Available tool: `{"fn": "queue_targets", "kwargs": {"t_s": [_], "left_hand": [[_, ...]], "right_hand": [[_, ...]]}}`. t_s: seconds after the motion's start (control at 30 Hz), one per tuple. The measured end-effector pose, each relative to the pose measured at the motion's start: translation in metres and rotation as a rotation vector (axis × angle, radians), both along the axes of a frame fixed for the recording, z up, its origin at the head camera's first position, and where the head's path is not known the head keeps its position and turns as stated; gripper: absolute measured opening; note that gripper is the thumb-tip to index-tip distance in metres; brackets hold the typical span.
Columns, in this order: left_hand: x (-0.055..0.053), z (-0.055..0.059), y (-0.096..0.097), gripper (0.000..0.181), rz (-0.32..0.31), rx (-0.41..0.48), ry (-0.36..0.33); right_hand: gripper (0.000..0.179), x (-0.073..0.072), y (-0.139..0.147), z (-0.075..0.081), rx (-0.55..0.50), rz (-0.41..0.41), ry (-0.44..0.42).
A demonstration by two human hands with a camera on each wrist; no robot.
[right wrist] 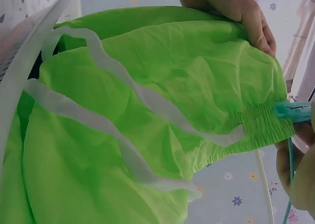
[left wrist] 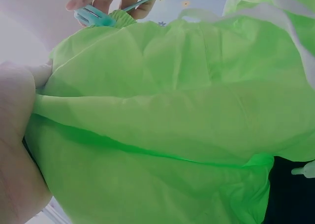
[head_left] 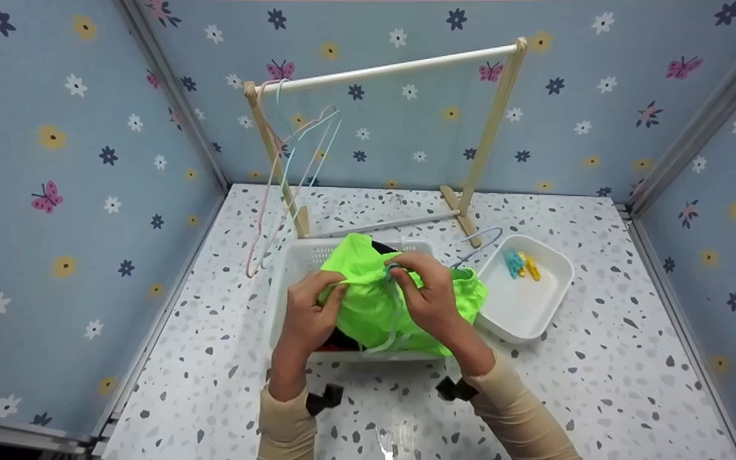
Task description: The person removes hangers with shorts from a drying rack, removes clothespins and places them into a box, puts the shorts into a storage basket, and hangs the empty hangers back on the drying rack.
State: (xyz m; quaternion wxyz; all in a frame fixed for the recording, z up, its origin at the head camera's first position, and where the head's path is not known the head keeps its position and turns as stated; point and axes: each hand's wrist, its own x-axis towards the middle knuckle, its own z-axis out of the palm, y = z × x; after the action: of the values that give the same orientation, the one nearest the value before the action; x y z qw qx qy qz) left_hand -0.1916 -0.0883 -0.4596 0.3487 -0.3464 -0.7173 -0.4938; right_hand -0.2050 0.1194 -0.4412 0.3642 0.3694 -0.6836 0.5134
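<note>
Bright green shorts [head_left: 368, 300] with a gathered elastic waistband and white drawstrings [right wrist: 130, 83] are held up over a white basket [head_left: 282, 306]. My left hand [head_left: 310, 306] pinches the fabric at the left, its thumb and fingers on a fold. My right hand [head_left: 429, 294] pinches a teal clothespin [right wrist: 293, 112], whose jaws sit on the edge of the waistband. A thin blue hanger [right wrist: 289, 184] runs by the right hand in the right wrist view. Its hook [head_left: 486, 235] shows behind the shorts in the head view; the shorts hide most of it.
A white drying rack [head_left: 393, 66] with wooden posts stands behind the basket. Pink [head_left: 258, 223] and light blue [head_left: 285, 172] hangers hang at its left end. Right of the basket, a white tray [head_left: 553, 306] holds teal clothespins [head_left: 512, 263] and yellow clothespins [head_left: 532, 268]. Dark clothing [head_left: 342, 340] lies in the basket.
</note>
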Motion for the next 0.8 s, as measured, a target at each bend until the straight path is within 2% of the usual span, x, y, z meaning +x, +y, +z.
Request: {"fn": "queue_targets", "kwargs": {"t_s": [0.1,0.3,0.57,0.8], "left_hand": [[0.0,0.0,0.001,0.015,-0.002,-0.001,-0.004],[0.0,0.0,0.001,0.002,-0.003,0.011,-0.013],[-0.003,-0.006,-0.001,0.02,0.006,0.026,-0.042],[-0.003,-0.009,-0.005,0.013,0.02,0.031,-0.092]], "right_hand": [[0.026,-0.003,-0.002,-0.001,-0.05,-0.015,-0.003],[0.029,-0.004,-0.006,-0.003,-0.145,0.005,-0.054],[0.035,-0.003,0.0,0.006,-0.425,0.133,-0.198],[0.043,-0.001,0.008,0.011,-0.377,0.139,-0.2]]}}
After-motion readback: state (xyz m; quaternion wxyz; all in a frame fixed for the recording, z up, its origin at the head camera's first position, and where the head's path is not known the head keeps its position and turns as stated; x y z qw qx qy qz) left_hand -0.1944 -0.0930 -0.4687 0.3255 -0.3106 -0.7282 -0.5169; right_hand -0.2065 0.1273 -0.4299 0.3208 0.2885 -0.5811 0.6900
